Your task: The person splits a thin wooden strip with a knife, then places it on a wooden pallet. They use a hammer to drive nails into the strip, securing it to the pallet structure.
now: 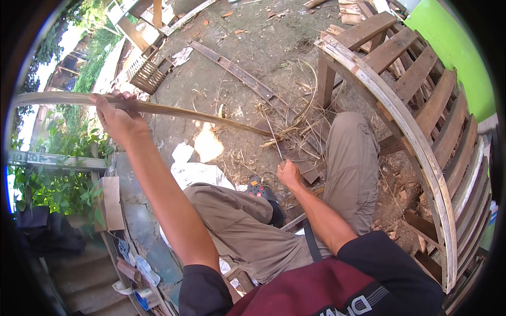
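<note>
Grip Check: One Side Raised, One Side Low

The left hand [122, 118] is closed around a long, flat, brown strip of wood or bamboo [211, 118], with the arm stretched well forward. The strip runs from beyond that hand on the left down to the ground ahead of the right hand [289, 174]. The raised hold presumably keeps the long piece steady and sloping, with its low end within the right hand's reach.

The right hand is clamped on the lower end of a thin, straight, grey metal blade [274, 139], its handle hidden in the fist. The blade points away from the body and crosses the strip's low end in this view; contact cannot be confirmed. This grip likely favours short, controlled strokes.

Pale, curling plant-fibre shavings [303, 124] lie just beyond the right hand. A long, rusty brown metal channel [232, 71] lies on the ground farther ahead, between the two hands. To the right of the right hand, past the knee, stands a curved, slatted brown wooden frame [387, 92], apart from the strip.
</note>
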`<state>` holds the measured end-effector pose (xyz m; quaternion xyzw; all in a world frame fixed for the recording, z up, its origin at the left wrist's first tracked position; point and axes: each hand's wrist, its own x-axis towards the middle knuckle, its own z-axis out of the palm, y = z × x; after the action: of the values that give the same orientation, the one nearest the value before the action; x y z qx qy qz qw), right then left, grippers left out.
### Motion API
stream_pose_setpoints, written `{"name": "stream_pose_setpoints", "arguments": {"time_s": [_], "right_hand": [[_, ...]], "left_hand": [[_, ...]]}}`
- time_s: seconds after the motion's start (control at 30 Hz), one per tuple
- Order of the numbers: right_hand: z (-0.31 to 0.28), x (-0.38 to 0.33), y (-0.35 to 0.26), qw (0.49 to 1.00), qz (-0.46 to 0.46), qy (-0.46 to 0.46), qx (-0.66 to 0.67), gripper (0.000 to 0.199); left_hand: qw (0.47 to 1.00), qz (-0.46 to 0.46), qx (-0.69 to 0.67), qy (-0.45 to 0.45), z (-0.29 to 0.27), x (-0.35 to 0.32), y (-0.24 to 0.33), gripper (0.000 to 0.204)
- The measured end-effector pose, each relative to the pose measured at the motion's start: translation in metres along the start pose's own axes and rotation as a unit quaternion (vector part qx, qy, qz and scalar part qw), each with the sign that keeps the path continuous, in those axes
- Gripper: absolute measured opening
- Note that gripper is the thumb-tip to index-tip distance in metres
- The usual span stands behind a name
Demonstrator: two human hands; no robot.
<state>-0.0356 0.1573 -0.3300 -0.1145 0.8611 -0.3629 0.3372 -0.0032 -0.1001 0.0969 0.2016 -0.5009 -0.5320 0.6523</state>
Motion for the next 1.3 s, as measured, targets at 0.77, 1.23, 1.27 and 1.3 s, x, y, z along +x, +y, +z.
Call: {"name": "stream_pose_setpoints", "arguments": {"time_s": [0.77,1.23,1.27,1.3], "right_hand": [[-0.006,0.013,0.027,0.994,0.083,-0.050,-0.041,0.036],[-0.007,0.009,0.024,0.993,-0.002,-0.056,-0.101,0.034],[-0.010,0.009,0.026,0.994,0.004,-0.046,-0.103,0.033],[-0.010,0.010,0.030,0.992,-0.009,-0.045,-0.115,0.033]], "left_hand": [[0.996,0.048,0.071,-0.023,0.009,-0.020,0.011,0.042],[0.990,-0.130,0.060,0.009,-0.050,-0.057,-0.057,0.056],[0.989,-0.131,0.065,0.018,-0.056,-0.066,-0.073,0.056],[0.988,-0.132,0.074,0.027,-0.061,-0.073,-0.080,0.056]]}}
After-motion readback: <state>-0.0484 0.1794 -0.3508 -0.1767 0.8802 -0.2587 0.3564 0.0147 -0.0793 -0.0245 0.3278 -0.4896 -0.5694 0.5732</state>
